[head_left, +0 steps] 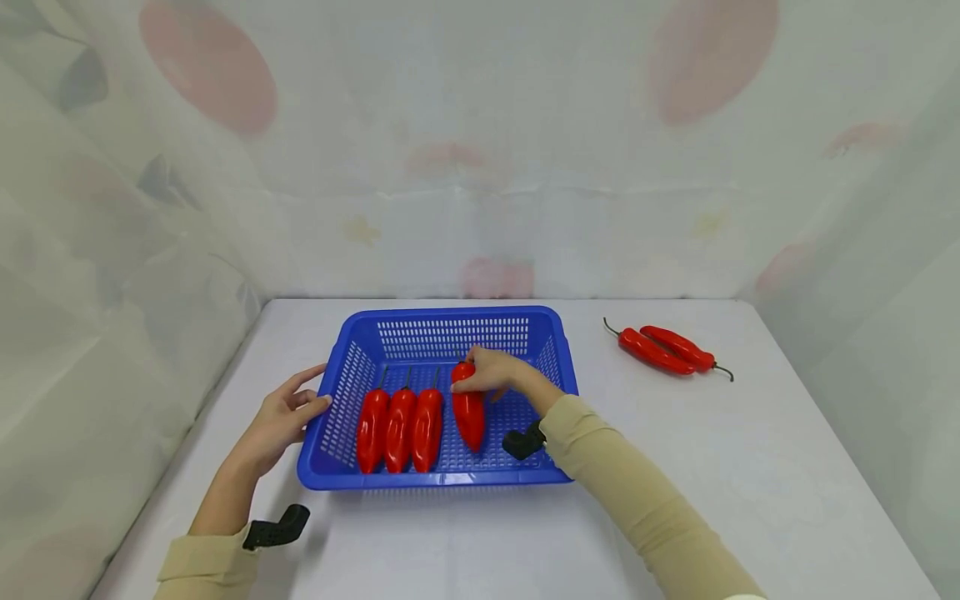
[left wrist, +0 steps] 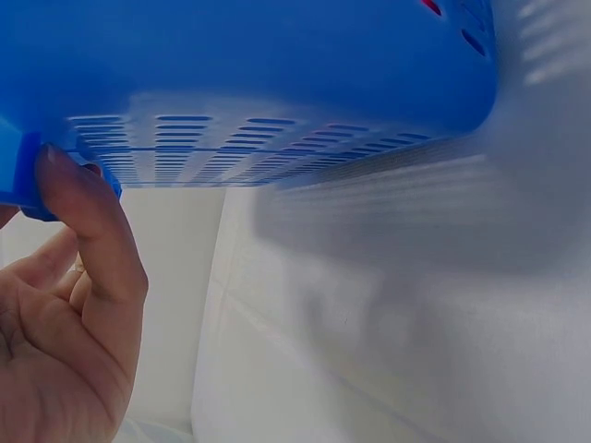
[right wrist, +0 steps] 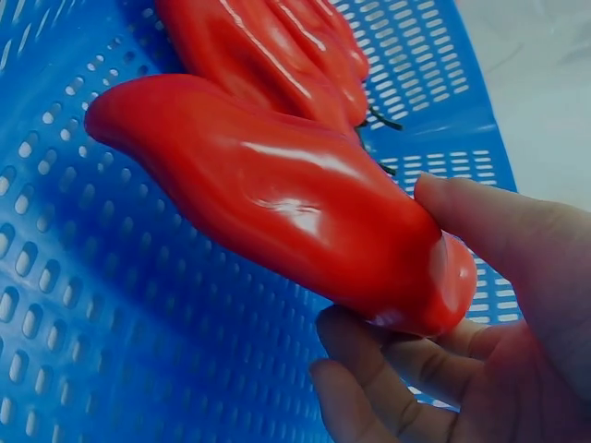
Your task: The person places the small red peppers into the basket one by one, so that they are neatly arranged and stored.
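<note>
A blue plastic basket [head_left: 465,479] with slotted sides sits near the back of the table. Three red chili peppers [head_left: 401,429] lie side by side in its left half, stems pointing to the back. My right hand [head_left: 491,371] holds another red chili pepper [head_left: 468,417] by its stem end, over the basket floor just right of that row. In the right wrist view, thumb and fingers pinch this pepper [right wrist: 268,194] near its top. At the basket's left end, my left hand [head_left: 273,425] grips the rim; the left wrist view shows its thumb and fingers around the edge [left wrist: 32,175].
Two more red chili peppers [head_left: 667,350] lie crossed on the white table [head_left: 735,467], to the right of the basket. White patterned sheeting [head_left: 442,217] rises behind the table and along both sides. Black wrist mounts [head_left: 279,527] stick out from the sleeves.
</note>
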Motion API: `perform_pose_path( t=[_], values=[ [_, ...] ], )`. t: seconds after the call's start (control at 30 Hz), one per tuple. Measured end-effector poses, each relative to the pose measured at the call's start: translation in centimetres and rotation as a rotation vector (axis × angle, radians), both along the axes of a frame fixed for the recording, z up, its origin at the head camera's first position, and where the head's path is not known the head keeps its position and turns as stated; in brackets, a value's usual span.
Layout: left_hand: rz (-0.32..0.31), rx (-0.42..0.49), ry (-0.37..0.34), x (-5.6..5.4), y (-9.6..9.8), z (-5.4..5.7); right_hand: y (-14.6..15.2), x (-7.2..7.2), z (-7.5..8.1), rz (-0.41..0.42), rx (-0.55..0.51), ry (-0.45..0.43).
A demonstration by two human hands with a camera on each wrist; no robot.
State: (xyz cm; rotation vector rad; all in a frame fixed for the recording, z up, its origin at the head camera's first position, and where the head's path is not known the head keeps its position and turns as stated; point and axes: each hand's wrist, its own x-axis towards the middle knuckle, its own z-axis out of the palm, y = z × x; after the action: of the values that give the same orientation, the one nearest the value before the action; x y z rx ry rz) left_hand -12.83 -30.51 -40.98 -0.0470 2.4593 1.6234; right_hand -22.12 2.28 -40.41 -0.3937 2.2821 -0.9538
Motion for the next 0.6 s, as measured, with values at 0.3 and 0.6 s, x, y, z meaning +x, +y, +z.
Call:
perform_pose_path(
  t=[0.3, 0.6],
  values=[
    [0.008, -0.010, -0.001, -0.1, 0.0, 0.0, -0.8, 0.5, 0.0, -0.021, -0.032, -0.064],
    [0.003, 0.004, -0.004, 0.0, 0.1, 0.1, -1.3, 0.2, -1.2, -0.026, -0.091, -0.137]
  ],
)
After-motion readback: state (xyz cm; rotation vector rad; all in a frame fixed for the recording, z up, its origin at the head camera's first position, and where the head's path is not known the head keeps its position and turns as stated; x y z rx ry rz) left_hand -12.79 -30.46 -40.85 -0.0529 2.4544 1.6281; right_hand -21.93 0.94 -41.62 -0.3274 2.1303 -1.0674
